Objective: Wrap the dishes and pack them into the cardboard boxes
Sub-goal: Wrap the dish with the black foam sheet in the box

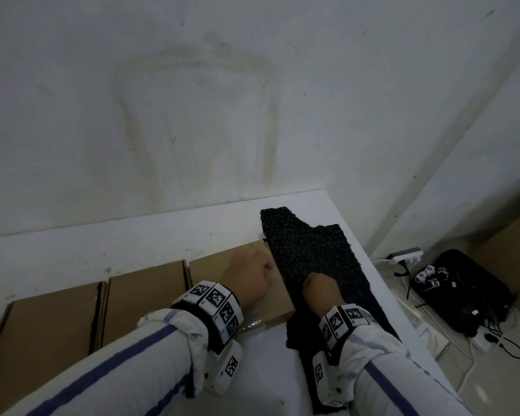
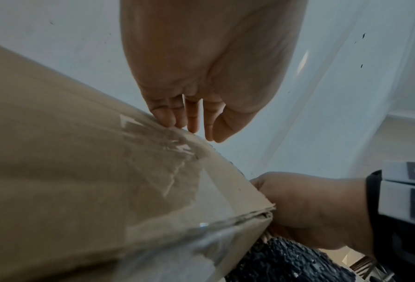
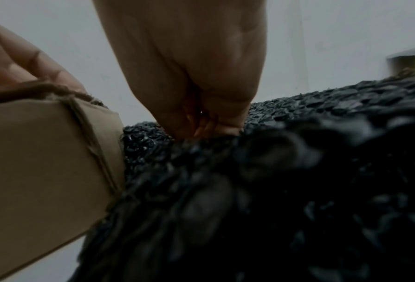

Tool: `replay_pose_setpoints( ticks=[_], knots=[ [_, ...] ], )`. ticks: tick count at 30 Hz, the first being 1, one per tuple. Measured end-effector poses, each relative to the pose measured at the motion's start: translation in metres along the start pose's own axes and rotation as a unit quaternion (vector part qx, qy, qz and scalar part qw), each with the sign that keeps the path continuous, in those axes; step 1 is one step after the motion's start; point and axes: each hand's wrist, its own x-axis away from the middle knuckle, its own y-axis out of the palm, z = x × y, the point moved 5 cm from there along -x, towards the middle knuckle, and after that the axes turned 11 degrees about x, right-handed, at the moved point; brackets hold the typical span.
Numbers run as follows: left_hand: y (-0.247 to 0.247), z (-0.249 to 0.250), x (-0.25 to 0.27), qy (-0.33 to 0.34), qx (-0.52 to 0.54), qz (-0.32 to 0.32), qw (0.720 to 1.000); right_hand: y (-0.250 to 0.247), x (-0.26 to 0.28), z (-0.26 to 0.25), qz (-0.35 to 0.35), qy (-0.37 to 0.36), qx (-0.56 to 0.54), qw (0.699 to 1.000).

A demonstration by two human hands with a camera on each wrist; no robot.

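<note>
Table edge: my white table (image 1: pixel 72 250) meets the wall at its far side; its right edge drops to the floor, where cables and a black bag (image 1: pixel 475 292) lie.
Open room: bare tabletop shows behind the boxes and in front of my sleeves.
Cardboard boxes: three flat brown boxes stand side by side, narrow gaps between them; the rightmost box (image 1: pixel 222 265) touches the black sheet along its right edge.
Left hand: my left hand (image 1: pixel 249 276) rests on top of the rightmost box, fingers (image 2: pixel 175 114) curled down over its far right edge, gripping it.
Right hand: my right hand (image 1: pixel 320 291) is closed, pinching the black sheet just beside the box's corner.
Black sheet: the bubble wrap (image 1: pixel 309 250) is a long black strip, pebbled with small raised bubbles, ragged at its far end, lying along the table's right side.
Box surface: smooth matte card, with clear tape (image 2: pixel 168 148) wrinkled over the near corner.
Dishes: none in view.
</note>
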Motion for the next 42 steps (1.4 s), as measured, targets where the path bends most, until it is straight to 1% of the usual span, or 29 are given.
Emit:
replay_pose_setpoints(
  ticks=[3,5,7,8,10,11,13,16,17,20,25,28,29,30,32,33,35,37,39,40,42],
  knots=[
    [-0.001,0.0,0.001,0.003,-0.004,-0.007,1.0,-0.01,0.001,0.005,0.001,0.014,-0.065,0.998],
    [-0.002,0.0,0.002,-0.008,0.003,-0.012,1.0,-0.023,0.003,0.009,0.023,0.019,-0.145,0.989],
    [-0.005,0.002,0.004,-0.015,0.017,-0.014,1.0,-0.039,0.007,0.01,0.052,0.015,-0.222,0.974],
    [-0.007,0.003,0.004,-0.018,0.029,-0.013,0.999,-0.049,0.009,0.007,0.07,0.009,-0.243,0.968],
    [-0.011,0.006,0.006,-0.035,0.063,-0.013,0.997,-0.064,0.011,-0.001,0.086,-0.012,-0.223,0.971],
    [-0.013,0.007,0.007,-0.044,0.079,-0.012,0.996,-0.067,0.011,-0.008,0.073,-0.025,-0.19,0.979],
    [-0.016,0.007,0.01,-0.058,0.097,-0.013,0.993,-0.057,0.011,-0.012,0.022,-0.035,-0.115,0.992],
    [-0.019,0.003,0.02,-0.078,0.103,-0.031,0.991,-0.019,0.015,-0.005,-0.065,-0.006,-0.015,0.998],
    [-0.019,0.0,0.023,-0.084,0.102,-0.038,0.99,-0.01,0.018,-0.004,-0.063,0.002,0.02,0.998],
    [-0.015,-0.011,0.032,-0.092,0.082,-0.053,0.991,0.001,0.019,-0.005,-0.006,0.0,0.079,0.997],
    [-0.014,-0.011,0.036,-0.077,0.07,-0.043,0.994,-0.001,0.016,-0.007,0.019,-0.012,0.074,0.997],
    [-0.014,-0.008,0.035,-0.076,0.067,-0.043,0.994,-0.006,0.014,0.0,-0.001,0.001,-0.002,1.0],
    [-0.015,-0.007,0.035,-0.075,0.066,-0.041,0.994,-0.012,0.014,0.002,0.003,0.008,-0.034,0.999],
    [-0.015,-0.007,0.035,-0.078,0.064,-0.045,0.994,-0.02,0.015,0.005,0.018,0.018,-0.073,0.997],
    [-0.015,-0.004,0.034,-0.085,0.071,-0.052,0.992,-0.04,0.022,0.006,0.071,0.021,-0.153,0.985],
    [-0.016,-0.001,0.034,-0.087,0.079,-0.049,0.992,-0.052,0.029,0.004,0.101,0.01,-0.189,0.977],
    [-0.023,0.008,0.036,-0.084,0.1,-0.039,0.991,-0.072,0.042,-0.009,0.135,-0.038,-0.225,0.964],
    [-0.034,0.018,0.04,-0.083,0.151,-0.026,0.985,-0.085,0.053,-0.032,0.139,-0.095,-0.213,0.962],
    [-0.046,0.018,0.045,-0.098,0.242,-0.011,0.965,-0.09,0.062,-0.061,0.144,-0.158,-0.193,0.958],
    [-0.055,0.013,0.047,-0.115,0.273,0.006,0.955,-0.091,0.069,-0.078,0.149,-0.187,-0.183,0.954],
    [-0.075,-0.002,0.053,-0.141,0.297,0.055,0.943,-0.089,0.082,-0.113,0.156,-0.239,-0.164,0.944]
  ],
)
